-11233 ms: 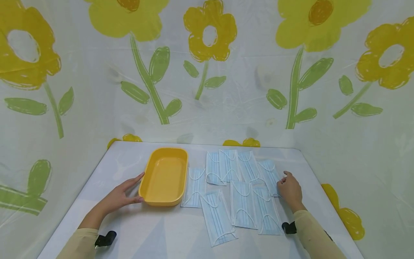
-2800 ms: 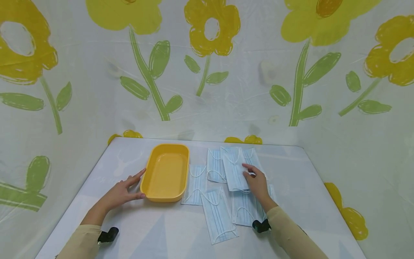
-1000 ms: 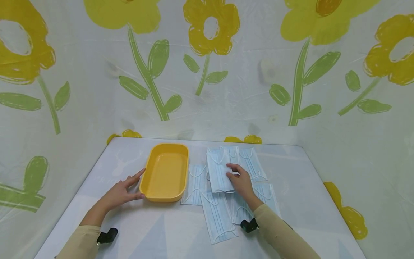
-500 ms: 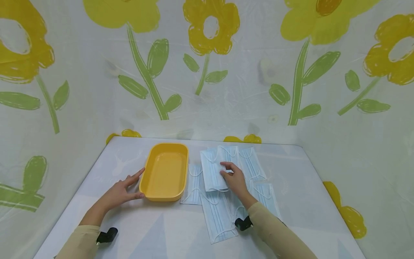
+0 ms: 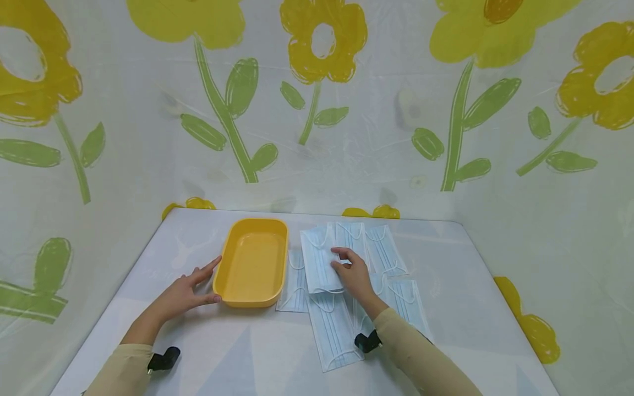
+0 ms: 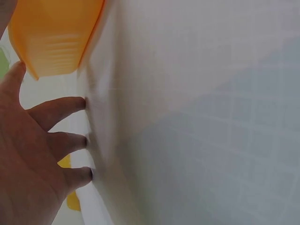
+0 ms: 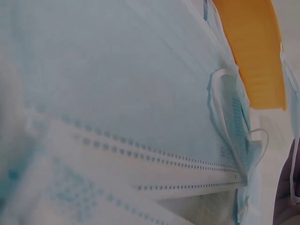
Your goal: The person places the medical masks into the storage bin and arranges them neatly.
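Note:
In the head view my right hand [image 5: 354, 275] pinches the right side of a light-blue disposable face mask [image 5: 318, 258] between thumb and index finger. The mask overlaps others, just right of a yellow tray [image 5: 250, 303]. Pleated blue fabric of a mask [image 7: 117, 84] fills much of the right wrist view, with ear loops hanging at its side. My left hand [image 5: 180, 297] is spread at the tray's left side, index finger and thumb touching it. From the left wrist view, one finger reaches the tray [image 6: 56, 42] and the other fingertips meet the tabletop.
Several more masks lie flat and partly overlapping: one by the tray [image 5: 293, 297], one nearest the front [image 5: 335, 338], others at the back [image 5: 386, 253] and right [image 5: 410, 305]. A flower-printed curtain [image 5: 376, 137] closes off the table's back and sides.
The rightmost mask was picked up from the table, and my right hand has carried it leftward over the others, close to the tray. My left hand has stayed at the tray.

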The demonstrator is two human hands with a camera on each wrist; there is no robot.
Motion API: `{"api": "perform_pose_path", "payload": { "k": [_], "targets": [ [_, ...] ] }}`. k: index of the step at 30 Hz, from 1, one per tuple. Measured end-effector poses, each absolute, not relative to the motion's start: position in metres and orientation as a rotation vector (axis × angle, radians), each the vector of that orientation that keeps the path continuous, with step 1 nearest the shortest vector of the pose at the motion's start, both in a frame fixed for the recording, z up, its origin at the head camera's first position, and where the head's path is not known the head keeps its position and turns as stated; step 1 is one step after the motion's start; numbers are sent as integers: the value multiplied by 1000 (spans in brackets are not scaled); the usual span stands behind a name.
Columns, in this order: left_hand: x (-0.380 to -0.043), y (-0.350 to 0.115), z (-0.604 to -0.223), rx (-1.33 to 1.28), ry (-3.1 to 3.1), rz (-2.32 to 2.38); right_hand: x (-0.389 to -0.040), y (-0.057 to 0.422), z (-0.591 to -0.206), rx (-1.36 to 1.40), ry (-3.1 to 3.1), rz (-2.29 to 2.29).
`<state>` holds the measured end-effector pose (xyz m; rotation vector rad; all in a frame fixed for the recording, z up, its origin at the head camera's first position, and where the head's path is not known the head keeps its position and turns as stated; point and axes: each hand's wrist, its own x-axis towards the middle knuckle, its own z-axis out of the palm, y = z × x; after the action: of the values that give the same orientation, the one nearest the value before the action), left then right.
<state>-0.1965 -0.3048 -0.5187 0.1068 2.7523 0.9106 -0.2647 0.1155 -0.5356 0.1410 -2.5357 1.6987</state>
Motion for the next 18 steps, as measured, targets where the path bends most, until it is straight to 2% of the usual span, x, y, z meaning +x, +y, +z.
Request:
{"api": "perform_pose_path", "payload": {
  "k": [18],
  "targets": [
    [-198, -305, -521, 114, 2758, 914, -268, 96, -528, 136, -2511, 1747]
  ]
}}
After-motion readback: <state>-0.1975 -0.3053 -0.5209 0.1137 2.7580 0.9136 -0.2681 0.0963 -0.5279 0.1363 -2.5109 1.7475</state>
